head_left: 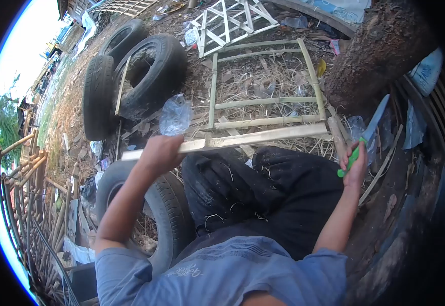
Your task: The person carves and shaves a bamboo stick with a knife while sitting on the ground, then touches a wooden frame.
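One straight, pale bamboo slat (253, 138), marked by a node, is gripped near one end in the closed left hand (162, 153) and reaches toward the right hand (354, 166), whose fingers wrap round a green-handled knife (372, 127). Between and beyond the hands lies a bamboo frame (268, 102); a tree trunk (375, 56) stands beyond the right hand, a clear plastic bag (175, 115) lies just past the left, and a tire (174, 204) on the near side of it rings dry litter (146, 229).

Smooth wooden strip (253, 139), metal blade (378, 117), plastic handle (353, 157), matt rubber tyre (97, 97).
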### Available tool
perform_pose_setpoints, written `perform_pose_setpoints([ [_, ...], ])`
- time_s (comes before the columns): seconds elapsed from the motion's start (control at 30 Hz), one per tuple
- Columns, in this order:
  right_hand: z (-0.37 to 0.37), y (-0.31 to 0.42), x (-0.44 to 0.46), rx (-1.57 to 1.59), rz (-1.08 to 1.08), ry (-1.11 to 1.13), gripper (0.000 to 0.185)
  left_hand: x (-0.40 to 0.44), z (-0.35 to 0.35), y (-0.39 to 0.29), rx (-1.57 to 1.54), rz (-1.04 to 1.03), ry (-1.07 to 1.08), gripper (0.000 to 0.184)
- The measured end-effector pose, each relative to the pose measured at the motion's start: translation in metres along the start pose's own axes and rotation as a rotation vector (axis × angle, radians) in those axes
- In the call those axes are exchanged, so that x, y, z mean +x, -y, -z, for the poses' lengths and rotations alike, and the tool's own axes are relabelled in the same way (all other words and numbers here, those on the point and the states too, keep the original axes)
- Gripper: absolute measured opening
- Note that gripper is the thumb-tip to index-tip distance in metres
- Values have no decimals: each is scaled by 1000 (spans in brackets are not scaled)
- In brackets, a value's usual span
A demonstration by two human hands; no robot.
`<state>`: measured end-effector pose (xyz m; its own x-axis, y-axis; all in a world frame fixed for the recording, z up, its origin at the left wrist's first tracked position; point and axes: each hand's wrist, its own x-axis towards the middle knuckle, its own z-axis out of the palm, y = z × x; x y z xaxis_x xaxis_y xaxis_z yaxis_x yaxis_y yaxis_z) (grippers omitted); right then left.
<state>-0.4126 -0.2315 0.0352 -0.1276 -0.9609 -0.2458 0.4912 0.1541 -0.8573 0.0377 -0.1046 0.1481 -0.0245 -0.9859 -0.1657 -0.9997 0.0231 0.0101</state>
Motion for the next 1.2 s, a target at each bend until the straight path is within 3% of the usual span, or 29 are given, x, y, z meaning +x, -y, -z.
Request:
perform_pose_setpoints([
  [0.1, -15, -8, -19, -97, 23, 85, 36, -37, -34, -29, -111, 178, -21, 42],
  [0.2, -38, -43, -35, -466, -117, 362, 39, -53, -76, -57, -211, 281, 68, 57],
  [0.27, -58, -72, -41, -545, -146, 533, 37, -60, -101, -65, -229, 267, 85, 52],
  [0.4, -79, -115, -22, -989, 192, 418, 39, -65, -129, -69, -212, 364, 30, 46],
  [0.5, -91, -132, -17, -1044, 198, 443, 39, -65, -140, -62, -279, 379, -53, 44],
  [0.53, -103, -129, -27, -1044, 102, 462, 39, -63, -145, -61, -291, 373, -48, 43],
  [0.6, -107, -152, -51, -1164, 102, 650, 38, -61, -148, -59, -302, 375, -30, 43],
  [0.73, -114, -175, -75, -1008, 58, 701, 37, -58, -149, -57, -354, 392, -23, 41],
  [0.9, -102, -143, -19, -1012, 126, 413, 38, -56, -152, -54, -364, 402, 10, 46],
  [1.07, -101, -165, -48, -888, 176, 394, 37, -62, -156, -46, -343, 375, 36, 46],
  [1.2, -102, -163, -49, -930, 58, 431, 38, -58, -154, -49, -335, 375, 17, 45],
])
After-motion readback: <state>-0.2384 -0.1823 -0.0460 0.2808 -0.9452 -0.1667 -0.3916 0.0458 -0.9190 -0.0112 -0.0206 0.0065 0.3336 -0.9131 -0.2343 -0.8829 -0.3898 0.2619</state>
